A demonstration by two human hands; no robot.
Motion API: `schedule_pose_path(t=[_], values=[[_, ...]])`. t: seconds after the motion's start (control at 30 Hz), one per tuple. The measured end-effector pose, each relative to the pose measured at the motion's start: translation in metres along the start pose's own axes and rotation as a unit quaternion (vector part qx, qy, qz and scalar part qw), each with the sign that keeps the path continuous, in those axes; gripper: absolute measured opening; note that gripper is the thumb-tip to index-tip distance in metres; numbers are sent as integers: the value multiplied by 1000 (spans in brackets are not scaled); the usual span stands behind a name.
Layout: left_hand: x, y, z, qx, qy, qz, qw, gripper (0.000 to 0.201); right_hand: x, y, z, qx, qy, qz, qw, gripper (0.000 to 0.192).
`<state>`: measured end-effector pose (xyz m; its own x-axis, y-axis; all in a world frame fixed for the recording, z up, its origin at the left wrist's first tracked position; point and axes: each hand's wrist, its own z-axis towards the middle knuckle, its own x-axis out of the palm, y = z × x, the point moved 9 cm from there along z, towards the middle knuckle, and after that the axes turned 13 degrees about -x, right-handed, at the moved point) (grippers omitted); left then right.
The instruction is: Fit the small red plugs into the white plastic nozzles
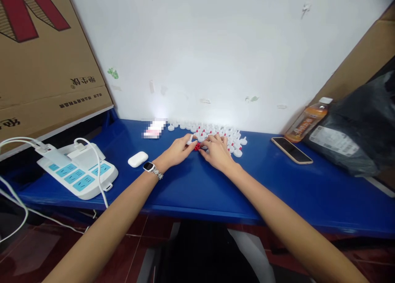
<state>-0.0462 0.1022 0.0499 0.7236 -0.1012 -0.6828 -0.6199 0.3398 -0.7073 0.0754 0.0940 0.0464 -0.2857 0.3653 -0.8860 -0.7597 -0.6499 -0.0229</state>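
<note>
Small red plastic piece [197, 146] — on the blue table [191, 188], before a heap of white plastic caps [216, 134].
Left hand [178, 151] and right hand [216, 151] — fingertips curled, pinching it from both sides.

power strip [78, 171] left | caps [216, 132] centre, by wall | phone [291, 150], bottle [308, 119] right

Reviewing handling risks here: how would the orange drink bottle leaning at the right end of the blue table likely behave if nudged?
The bottle is tilted against the black bag, not upright, so a nudge would probably slide or topple it. Its round body looks apt to roll. It appears mostly full, so probably fairly heavy for its size, and it might hit the phone beside it.
</note>
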Motion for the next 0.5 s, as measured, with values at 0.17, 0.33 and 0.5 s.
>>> schedule_pose_path(t=[0.17,0.33,0.5], values=[[-1,-2,-3,5,-19,-7,1000,28,6,0,2,-2,-2,-9,1000,17],[5,-4,-2,24,11,-5,1000,29,10,2,2,-12,-3,3,1000,17],[2,-2,-1,28,-5,-6,1000,29,3,-1,0,4,-37,65,997,11]])
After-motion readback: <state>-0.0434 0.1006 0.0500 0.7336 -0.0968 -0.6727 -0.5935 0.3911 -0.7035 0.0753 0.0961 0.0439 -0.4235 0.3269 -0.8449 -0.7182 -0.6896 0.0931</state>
